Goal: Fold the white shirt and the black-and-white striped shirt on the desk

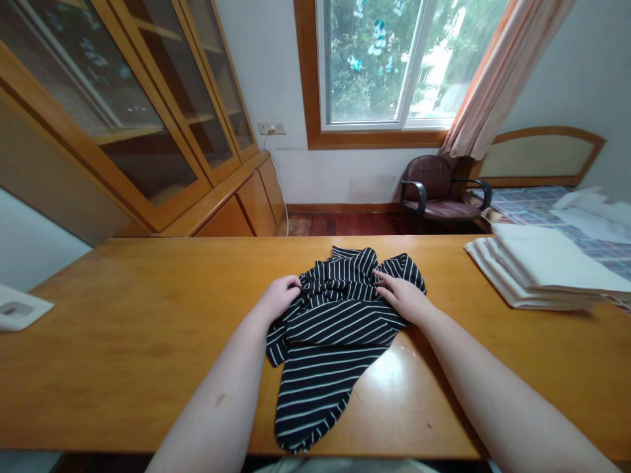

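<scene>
A black garment with thin white stripes (340, 322) lies crumpled on the wooden table in front of me. Its upper part is bunched in folds, while a longer flap stretches down towards the table's near edge. At the bunched part's left side, my left hand (283, 295) has its fingers curled round the cloth. My right hand (404, 299) is on the right side of the bunch, with cloth between its thumb and fingers; some fingertips are hidden in the folds. Which part of the garment each hand holds, I cannot tell.
A stack of folded white cloths (537, 269) sits at the table's (148, 341) right end. A white object (22, 309) is at the far left. Beyond the table are a glass-doored cabinet (197, 190), a brown armchair (428, 180) and a bed (527, 197).
</scene>
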### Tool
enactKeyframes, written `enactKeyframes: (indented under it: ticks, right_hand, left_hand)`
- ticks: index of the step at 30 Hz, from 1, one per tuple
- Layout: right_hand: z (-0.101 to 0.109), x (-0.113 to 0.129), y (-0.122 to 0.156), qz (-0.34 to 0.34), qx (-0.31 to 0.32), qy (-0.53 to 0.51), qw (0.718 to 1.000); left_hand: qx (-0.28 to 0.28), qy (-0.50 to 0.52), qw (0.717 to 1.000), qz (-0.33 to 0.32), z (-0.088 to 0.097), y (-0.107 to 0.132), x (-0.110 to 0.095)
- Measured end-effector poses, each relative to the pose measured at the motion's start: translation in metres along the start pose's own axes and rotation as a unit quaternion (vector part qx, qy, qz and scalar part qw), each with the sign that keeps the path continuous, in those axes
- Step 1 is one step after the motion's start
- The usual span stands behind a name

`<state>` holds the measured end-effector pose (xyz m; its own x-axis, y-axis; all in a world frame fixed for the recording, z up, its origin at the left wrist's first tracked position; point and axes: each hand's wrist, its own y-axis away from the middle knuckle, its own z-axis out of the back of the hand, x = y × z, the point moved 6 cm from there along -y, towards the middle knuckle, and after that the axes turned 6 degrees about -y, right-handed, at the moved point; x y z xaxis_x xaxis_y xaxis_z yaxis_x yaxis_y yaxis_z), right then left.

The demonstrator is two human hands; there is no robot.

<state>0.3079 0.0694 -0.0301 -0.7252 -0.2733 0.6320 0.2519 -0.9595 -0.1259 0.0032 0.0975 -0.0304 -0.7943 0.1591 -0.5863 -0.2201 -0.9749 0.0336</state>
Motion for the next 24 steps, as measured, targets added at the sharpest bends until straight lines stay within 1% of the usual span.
enactKeyframes:
  ticks: [2,3,4,5,6,7,8,9,10,11,12,14,16,18,19,20,21,22,24]
  right_hand:
    - [0.004,-0.006,0.0,-0.057,-0.018,0.054,0.997]
    - [0.007,-0.008,0.0,-0.081,-0.038,0.089,0.992]
    - [0.01,-0.01,0.001,-0.093,-0.063,0.122,0.986]
    - [0.013,-0.009,0.001,-0.091,-0.088,0.146,0.981]
    - [0.014,-0.009,0.001,-0.076,-0.115,0.161,0.977]
    - [0.015,-0.007,0.001,-0.052,-0.141,0.167,0.975]
    - [0.015,-0.007,0.001,-0.028,-0.164,0.166,0.972]
    - [0.013,-0.008,0.0,-0.011,-0.181,0.16,0.97]
    - [0.011,-0.01,0.0,-0.006,-0.187,0.151,0.971]
    - [0.007,-0.014,-0.002,-0.012,-0.18,0.141,0.973]
    - [0.003,-0.018,-0.004,-0.022,-0.164,0.132,0.977]
    - [-0.004,-0.025,-0.007,-0.045,-0.126,0.122,0.984]
    - [-0.006,-0.029,-0.009,-0.057,-0.107,0.112,0.986]
    - [-0.005,-0.03,-0.01,-0.054,-0.105,0.09,0.989]
    - [-0.004,-0.03,-0.01,-0.047,-0.107,0.074,0.99]
    - [-0.002,-0.029,-0.009,-0.037,-0.112,0.056,0.991]
    - [0.0,-0.027,-0.008,-0.024,-0.12,0.039,0.992]
    - [0.002,-0.024,-0.006,-0.008,-0.131,0.025,0.991]
    - [0.006,-0.017,-0.003,0.03,-0.154,0.015,0.988]
  left_hand:
    - [0.024,-0.012,0.997,0.074,0.0,0.002,0.01]
    - [0.023,-0.041,0.992,0.114,0.001,0.003,0.015]
    - [0.012,-0.078,0.985,0.152,0.004,0.004,0.02]
    - [-0.007,-0.114,0.978,0.177,0.006,0.005,0.022]
    - [-0.033,-0.141,0.973,0.182,0.009,0.005,0.022]
    - [-0.062,-0.155,0.972,0.167,0.011,0.004,0.019]
    - [-0.089,-0.155,0.975,0.134,0.011,0.003,0.014]
    - [-0.109,-0.143,0.979,0.093,0.009,0.002,0.007]
    - [-0.117,-0.122,0.984,0.051,0.006,0.001,0.0]
    - [-0.112,-0.095,0.989,0.016,0.001,0.0,-0.005]
    - [-0.094,-0.067,0.993,-0.005,-0.005,-0.001,-0.009]
    - [-0.041,-0.027,0.999,-0.021,-0.019,-0.002,-0.014]
    - [0.006,-0.018,0.999,-0.036,-0.029,-0.002,-0.019]
    - [0.03,-0.019,0.998,-0.054,-0.034,-0.001,-0.023]
    - [0.03,-0.019,0.997,-0.061,-0.033,-0.001,-0.025]
    - [0.022,-0.022,0.997,-0.066,-0.031,0.0,-0.027]
    - [0.0,-0.028,0.997,-0.069,-0.026,0.001,-0.029]
    - [-0.035,-0.039,0.996,-0.071,-0.019,0.003,-0.031]
    - [-0.124,-0.07,0.987,-0.077,-0.004,0.007,-0.035]
